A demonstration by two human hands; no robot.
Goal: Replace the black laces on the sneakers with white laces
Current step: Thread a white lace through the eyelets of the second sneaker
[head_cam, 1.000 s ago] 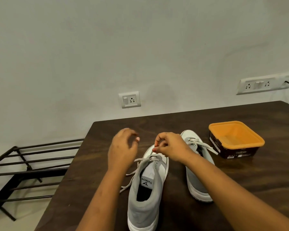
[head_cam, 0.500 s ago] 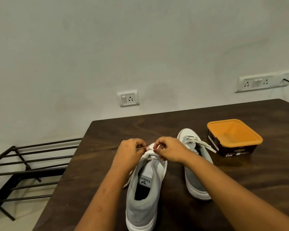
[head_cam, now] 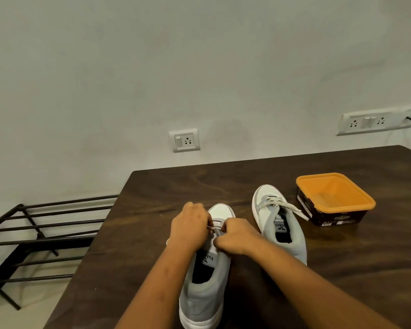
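One wide-angle view looks from the person's head, forward and down along both forearms. The left hand [head_cam: 190, 227] and right hand [head_cam: 236, 236] sit close to the lens, low in mid-frame, pinching a lace [head_cam: 213, 227] over a sneaker [head_cam: 204, 295] whose heel points back at the camera. Beyond the hands the table [head_cam: 164, 186] runs to a wall [head_cam: 199, 67] filling the upper half. Right of the hands lie a second sneaker [head_cam: 292, 233] and, farther right, an orange tub [head_cam: 328, 217]; left of them, past the table edge, a black rack [head_cam: 45, 242].
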